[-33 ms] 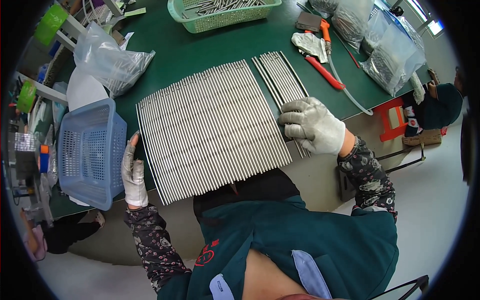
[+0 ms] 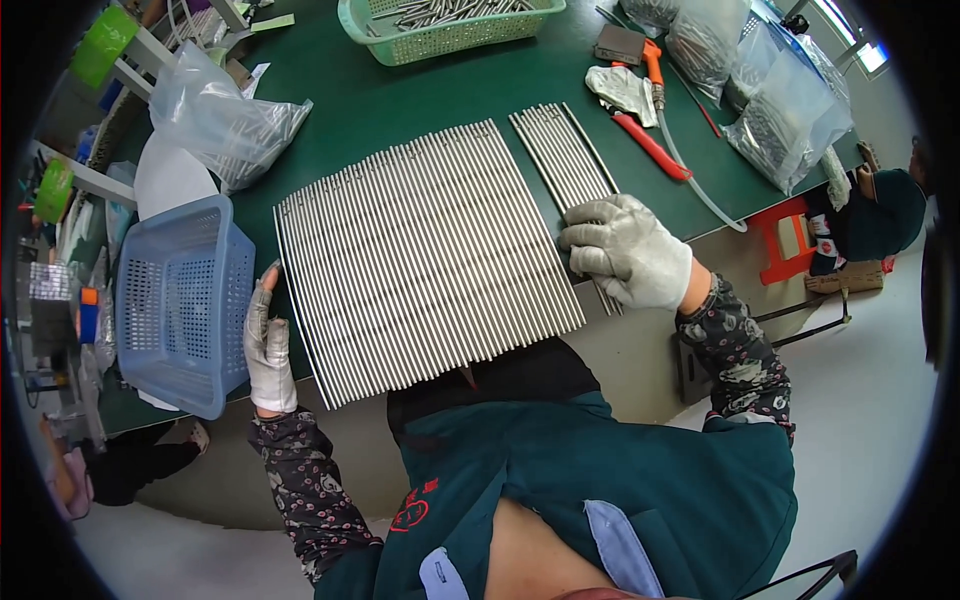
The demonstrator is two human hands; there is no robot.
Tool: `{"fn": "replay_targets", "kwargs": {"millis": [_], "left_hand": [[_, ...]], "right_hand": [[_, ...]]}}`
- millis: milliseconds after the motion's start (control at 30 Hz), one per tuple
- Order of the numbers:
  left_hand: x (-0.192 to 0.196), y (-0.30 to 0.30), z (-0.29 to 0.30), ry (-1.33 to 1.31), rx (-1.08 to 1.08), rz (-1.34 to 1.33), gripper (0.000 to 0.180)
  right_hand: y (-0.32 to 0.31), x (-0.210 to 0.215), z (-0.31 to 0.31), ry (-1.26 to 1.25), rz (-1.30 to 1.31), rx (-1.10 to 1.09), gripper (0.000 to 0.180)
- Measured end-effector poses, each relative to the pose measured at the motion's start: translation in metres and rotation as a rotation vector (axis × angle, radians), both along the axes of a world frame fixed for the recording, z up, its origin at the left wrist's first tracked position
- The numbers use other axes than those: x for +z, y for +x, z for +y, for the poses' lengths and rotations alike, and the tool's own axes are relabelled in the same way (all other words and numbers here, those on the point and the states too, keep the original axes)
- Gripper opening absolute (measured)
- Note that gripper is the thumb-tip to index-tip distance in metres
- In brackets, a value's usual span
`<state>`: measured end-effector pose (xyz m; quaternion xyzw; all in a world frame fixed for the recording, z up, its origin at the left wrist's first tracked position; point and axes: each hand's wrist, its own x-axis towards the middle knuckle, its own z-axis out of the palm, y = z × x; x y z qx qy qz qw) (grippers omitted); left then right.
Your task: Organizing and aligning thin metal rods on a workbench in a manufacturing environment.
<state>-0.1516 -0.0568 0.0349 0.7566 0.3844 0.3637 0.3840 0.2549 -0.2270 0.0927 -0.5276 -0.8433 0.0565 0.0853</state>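
A wide sheet of thin metal rods [image 2: 420, 260], laid side by side, covers the middle of the green table [image 2: 420, 95], its near end reaching past the table's front edge. My left hand [image 2: 268, 355], in a whitish glove with a bare fingertip showing, stands against the sheet's left side, fingers stretched out. To the right lies a narrow group of similar rods [image 2: 557, 150], with one rod slightly apart on its right. My gloved right hand [image 2: 630, 250] bends over the lower part of this group, fingers curled across its left edge. The rods under the palm are hidden.
A blue perforated basket [image 2: 235, 300] stands left of my left hand, below a clear bag of metal parts [image 2: 235, 135]. A green basket of rods [image 2: 460, 40] sits at the back. An orange air gun [image 2: 652, 65] with a hose and several filled bags [image 2: 785, 130] lie at right.
Two rods that stood apart on the left of the narrow group now lie against it, shifted rightward under my right hand. My left hand and the wide sheet look nearly unmoved.
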Motion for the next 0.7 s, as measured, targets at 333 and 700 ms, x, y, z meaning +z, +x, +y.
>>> {"fn": "replay_targets", "kwargs": {"millis": [333, 700], "left_hand": [[-0.004, -0.001, 0.001, 0.002, 0.011, -0.022, 0.068], [-0.008, -0.003, 0.003, 0.031, 0.008, -0.034, 0.066]], "right_hand": [[-0.01, 0.009, 0.007, 0.021, -0.025, 0.051, 0.034], [-0.018, 0.011, 0.011, 0.028, -0.027, 0.068, 0.03]]}}
